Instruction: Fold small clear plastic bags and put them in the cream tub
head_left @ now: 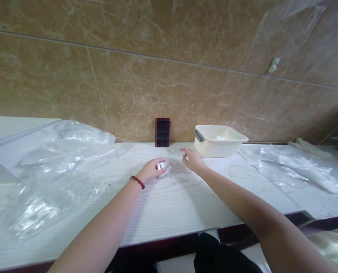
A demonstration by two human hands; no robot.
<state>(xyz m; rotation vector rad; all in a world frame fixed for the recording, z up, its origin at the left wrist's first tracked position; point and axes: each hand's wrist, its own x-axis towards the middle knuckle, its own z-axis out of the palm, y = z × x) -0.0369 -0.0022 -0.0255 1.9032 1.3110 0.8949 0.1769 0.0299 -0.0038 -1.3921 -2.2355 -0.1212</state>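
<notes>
My left hand [152, 170], with a red bead bracelet [137, 182] at the wrist, is closed around a small, shiny bundle of clear plastic [163, 168] at the middle of the white wood-grain table [160, 212]. The fingers partly hide the bundle. To its right, my right hand [193, 160] hovers or rests over the table, index finger stretched out to the left and the thumb apart from it. I see nothing in that hand. A cream plastic bin [218, 148] with a grey handle clip stands just beyond it, something whitish inside.
Large clear plastic bags [63, 163] spread over the left side, against a white box [4, 159]. More clear plastic bags [296, 167] lie at the right. A dark, pixelated rectangle [162, 132] shows against the brown marbled wall [129, 87] at the back.
</notes>
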